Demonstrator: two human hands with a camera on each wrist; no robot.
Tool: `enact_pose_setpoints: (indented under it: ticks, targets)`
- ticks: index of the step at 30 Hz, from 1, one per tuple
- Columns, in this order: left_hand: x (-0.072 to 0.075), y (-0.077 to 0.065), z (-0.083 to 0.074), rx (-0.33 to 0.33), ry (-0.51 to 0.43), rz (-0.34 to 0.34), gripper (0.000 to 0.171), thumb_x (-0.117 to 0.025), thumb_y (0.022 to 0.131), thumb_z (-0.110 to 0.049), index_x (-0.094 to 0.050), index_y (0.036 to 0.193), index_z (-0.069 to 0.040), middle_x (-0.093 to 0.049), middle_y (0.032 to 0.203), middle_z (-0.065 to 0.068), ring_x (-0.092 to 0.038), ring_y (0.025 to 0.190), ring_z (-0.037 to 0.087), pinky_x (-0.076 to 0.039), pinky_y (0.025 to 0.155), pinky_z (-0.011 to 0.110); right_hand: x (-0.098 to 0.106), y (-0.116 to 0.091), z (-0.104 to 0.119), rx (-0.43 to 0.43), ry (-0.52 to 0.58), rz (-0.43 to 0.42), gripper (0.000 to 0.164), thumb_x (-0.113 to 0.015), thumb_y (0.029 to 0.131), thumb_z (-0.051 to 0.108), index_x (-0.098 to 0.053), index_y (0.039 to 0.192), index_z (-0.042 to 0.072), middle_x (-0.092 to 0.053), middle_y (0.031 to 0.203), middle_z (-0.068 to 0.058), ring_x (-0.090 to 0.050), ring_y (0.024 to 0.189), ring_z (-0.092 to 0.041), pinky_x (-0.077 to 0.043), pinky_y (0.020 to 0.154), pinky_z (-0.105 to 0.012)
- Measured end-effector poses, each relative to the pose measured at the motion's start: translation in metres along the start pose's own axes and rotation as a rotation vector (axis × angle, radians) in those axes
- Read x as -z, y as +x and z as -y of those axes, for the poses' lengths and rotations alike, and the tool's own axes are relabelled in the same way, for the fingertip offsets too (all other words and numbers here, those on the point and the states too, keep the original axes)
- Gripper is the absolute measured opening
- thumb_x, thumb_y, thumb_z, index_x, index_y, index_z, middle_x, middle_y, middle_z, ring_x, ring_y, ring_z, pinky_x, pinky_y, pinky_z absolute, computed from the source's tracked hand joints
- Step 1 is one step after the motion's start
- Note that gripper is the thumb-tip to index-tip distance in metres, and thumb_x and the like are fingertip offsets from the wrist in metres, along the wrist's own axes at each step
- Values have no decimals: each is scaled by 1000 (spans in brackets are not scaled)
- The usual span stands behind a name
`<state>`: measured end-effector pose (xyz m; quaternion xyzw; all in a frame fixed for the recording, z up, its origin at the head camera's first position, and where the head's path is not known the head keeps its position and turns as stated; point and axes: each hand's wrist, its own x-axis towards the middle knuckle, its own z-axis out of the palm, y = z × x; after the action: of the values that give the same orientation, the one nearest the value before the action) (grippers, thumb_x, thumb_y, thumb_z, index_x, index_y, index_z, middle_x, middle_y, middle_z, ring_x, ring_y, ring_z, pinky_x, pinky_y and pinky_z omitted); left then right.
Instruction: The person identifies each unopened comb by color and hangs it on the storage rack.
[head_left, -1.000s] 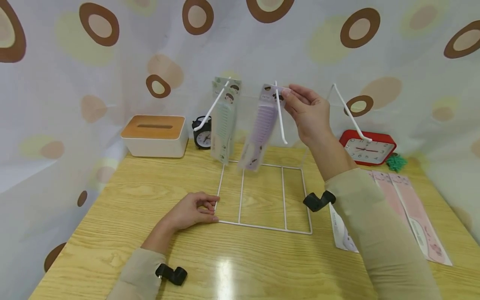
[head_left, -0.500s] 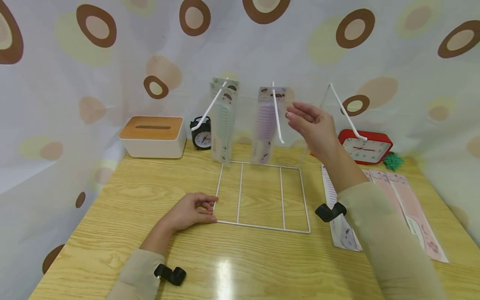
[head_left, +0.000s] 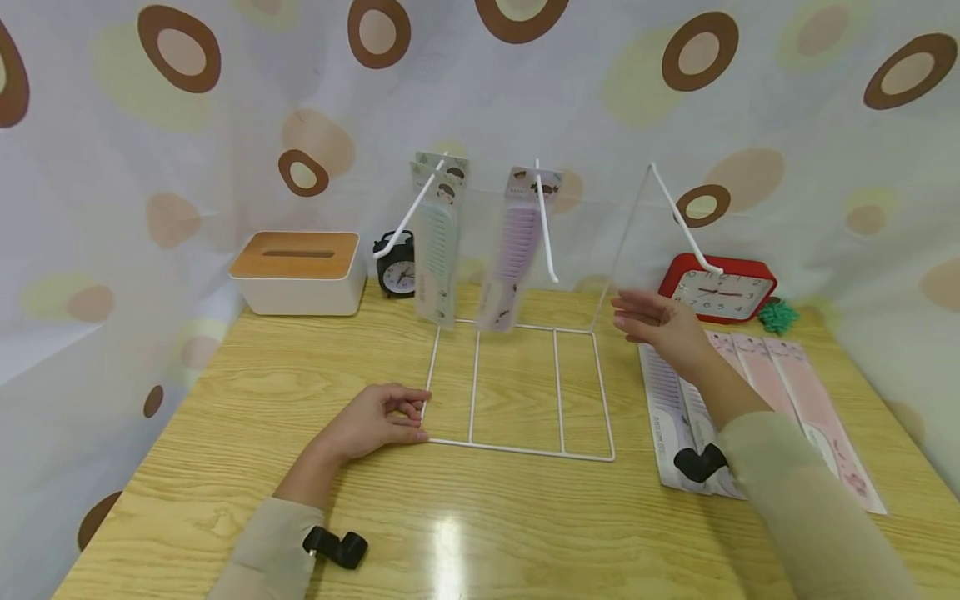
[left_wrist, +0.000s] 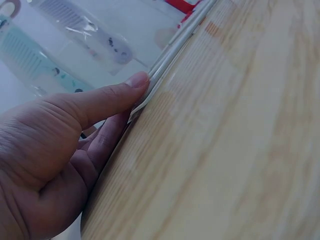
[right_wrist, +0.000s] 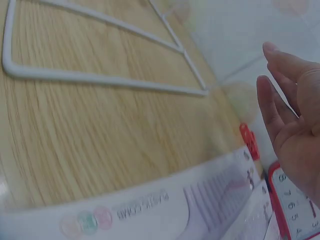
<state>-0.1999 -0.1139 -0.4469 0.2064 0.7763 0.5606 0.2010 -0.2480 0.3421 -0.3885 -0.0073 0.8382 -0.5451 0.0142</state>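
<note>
In the head view, my left hand (head_left: 375, 423) pinches the front left corner of a white wire display rack (head_left: 517, 449) between thumb and fingers. The left wrist view shows that thumb against the wire. Green packaged combs (head_left: 437, 250) hang from the rack's left hook, and a purple packaged comb (head_left: 513, 250) from the middle hook. The right hook (head_left: 684, 215) carries nothing. My right hand (head_left: 667, 329) holds nothing, its fingers loosely bent in the air, right of the rack and above the far end of purple packaged combs (head_left: 663, 408) lying on the table.
Pink packaged combs (head_left: 810, 400) lie right of the purple ones. A red clock (head_left: 720, 290) and a green tuft (head_left: 777, 317) stand behind them. At the back left are a tissue box (head_left: 300, 287) and a black alarm clock (head_left: 396, 275). A patterned curtain (head_left: 480, 100) closes the back.
My right hand has let go of the purple packaged comb on the middle hook and moved down and right towards the packs on the table. The left hand stays on the rack.
</note>
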Motion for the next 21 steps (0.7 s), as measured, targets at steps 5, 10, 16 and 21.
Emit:
enact_pose_setpoints:
  ticks: [5,10,16,21]
  targets:
    - [0,-1,-2,0,-7,-2,58,-82,82,-6,-59,134,6,-61,109,19,-62,98,19,-58,87,22,13,-1,-20,-37,-176,-19,57,-68,96,31,-49,148,19,-57,144,-11,-62,111,-2,-58,78,-21]
    - [0,-1,-2,5,-12,4,58,-81,82,-6,-59,134,5,-61,109,18,-62,98,19,-59,86,22,20,-4,-27,-80,-333,-5,45,-60,99,10,-56,143,16,-55,144,-14,-51,127,-30,-51,81,-23]
    - [0,0,0,6,-14,7,58,-82,82,-6,-59,134,5,-60,108,18,-62,97,19,-59,87,22,22,-4,-39,-153,-466,18,52,-68,93,10,-55,144,14,-48,144,-21,-47,121,-39,-50,93,-43]
    - [1,0,0,10,-7,5,57,-82,82,-6,-59,134,4,-60,109,17,-62,97,19,-58,87,22,25,0,-44,-136,-535,74,78,-81,85,30,-43,152,14,-52,123,-21,-51,98,-31,-47,81,-37]
